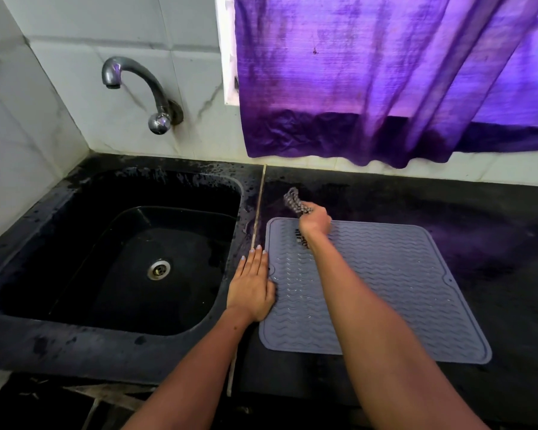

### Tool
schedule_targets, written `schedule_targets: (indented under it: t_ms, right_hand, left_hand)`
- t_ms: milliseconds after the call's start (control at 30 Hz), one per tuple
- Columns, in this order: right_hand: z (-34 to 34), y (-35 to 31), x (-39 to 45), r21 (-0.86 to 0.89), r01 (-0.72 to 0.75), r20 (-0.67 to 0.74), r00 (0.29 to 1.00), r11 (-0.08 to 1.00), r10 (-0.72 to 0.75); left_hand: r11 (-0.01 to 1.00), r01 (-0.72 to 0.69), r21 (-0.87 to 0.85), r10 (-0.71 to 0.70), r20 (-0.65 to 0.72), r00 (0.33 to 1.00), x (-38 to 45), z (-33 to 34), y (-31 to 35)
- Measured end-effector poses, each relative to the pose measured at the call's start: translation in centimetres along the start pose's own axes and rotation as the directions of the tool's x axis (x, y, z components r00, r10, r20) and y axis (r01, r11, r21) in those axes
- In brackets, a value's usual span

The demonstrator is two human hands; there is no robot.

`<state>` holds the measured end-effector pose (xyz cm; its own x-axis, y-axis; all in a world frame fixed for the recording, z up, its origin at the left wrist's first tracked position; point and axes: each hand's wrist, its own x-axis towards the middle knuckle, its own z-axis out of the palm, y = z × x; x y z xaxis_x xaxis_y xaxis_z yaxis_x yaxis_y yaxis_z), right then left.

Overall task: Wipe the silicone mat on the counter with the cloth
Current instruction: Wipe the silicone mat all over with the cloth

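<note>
Forearms reached over the grey silicone mat (395,287) on the dark worktop (494,243). At the mat's far edge the right hand (316,223) gripped the patterned cloth (295,203); the left hand (252,290) lay flat, fingers spread, along the mat's sink-side edge, beside the sink (121,252).

Mat (385,290) on counter (494,243), right of sink (44,305). Tap (137,85) behind sink. Curtain (385,72) behind mat, above counter.
</note>
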<state>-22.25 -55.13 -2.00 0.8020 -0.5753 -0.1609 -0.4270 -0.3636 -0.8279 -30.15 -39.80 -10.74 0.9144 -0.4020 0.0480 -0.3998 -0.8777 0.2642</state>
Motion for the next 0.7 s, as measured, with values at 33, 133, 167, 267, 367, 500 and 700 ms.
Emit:
schedule_targets:
  t_ms: [33, 133, 167, 267, 367, 500, 700]
  right_hand:
    - [-0.2, 0.1, -0.3, -0.056, 0.058, -0.044, 0.997, 0.997, -0.061]
    - [0.7, 1.3, -1.3, -0.398, 0.305, 0.133, 0.952, 0.865, -0.275]
    - [1.3, 1.9, -1.7, -0.508, 0.348, 0.236, 0.936, 0.788, -0.261]
    - [2.2, 3.2, -2.4, -0.678, 0.413, 0.378, 0.906, 0.609, -0.193]
    - [2.0, 3.7, -2.1, -0.713, 0.453, 0.407, 0.889, 0.534, -0.211]
    - [1.7, 3.2, -2.1, -0.711, 0.462, 0.415, 0.884, 0.531, -0.214]
    - [-1.2, 2.2, 0.3, -0.348, 0.214, 0.126, 0.975, 0.913, -0.181]
  left_hand:
    - [1.0, -0.001, 0.004, 0.001, 0.002, 1.0, 0.0, 0.0, 0.0]
    - [1.0, -0.002, 0.015, 0.002, 0.005, 1.0, 0.1, 0.1, 0.0]
    - [1.0, -0.001, 0.018, 0.0, 0.008, 1.0, 0.2, 0.1, 0.0]
    - [0.999, 0.003, 0.034, -0.004, 0.011, 1.0, 0.2, 0.2, 0.0]
    - [0.999, 0.007, 0.035, -0.008, 0.027, 1.0, 0.1, 0.2, 0.0]
    - [0.999, 0.011, 0.038, -0.012, 0.03, 0.999, 0.2, 0.2, 0.0]
    - [1.0, -0.003, 0.022, 0.002, 0.017, 1.0, 0.1, 0.1, 0.0]
